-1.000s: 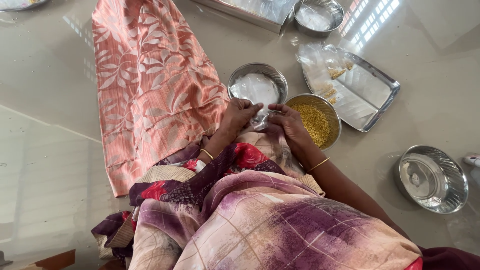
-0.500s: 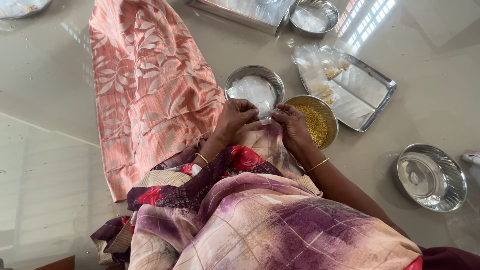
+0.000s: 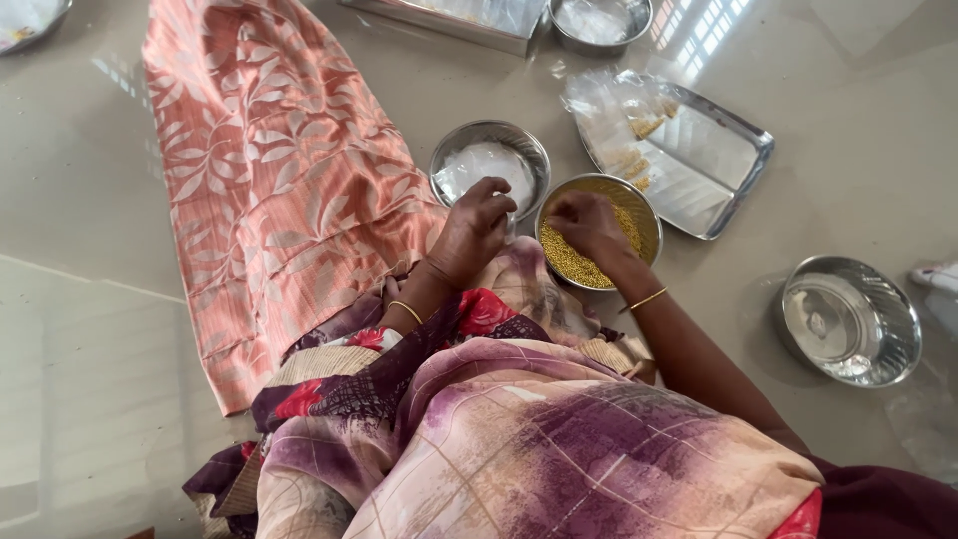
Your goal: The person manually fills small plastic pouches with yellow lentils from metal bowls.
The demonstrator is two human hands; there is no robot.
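Observation:
My left hand (image 3: 474, 232) hovers with curled fingers at the near rim of a steel bowl of white powder (image 3: 489, 160). Whether it holds anything is hidden by the fingers. My right hand (image 3: 589, 222) reaches into a steel bowl of small yellow grains (image 3: 571, 264), its fingertips bunched down in the grains. Both wrists wear thin gold bangles. My lap, draped in purple, cream and red patterned cloth (image 3: 539, 439), fills the lower part of the view.
An orange leaf-patterned cloth (image 3: 269, 170) lies spread on the glossy floor at left. A steel tray (image 3: 733, 150) with clear plastic and yellow bits sits beyond the bowls. An empty steel bowl (image 3: 848, 319) stands at right. Another bowl (image 3: 599, 20) and a steel container (image 3: 449, 15) are at the top.
Both hands were together between the two bowls. Now my right hand has moved right into the yellow grains, and my left hand stays by the white bowl.

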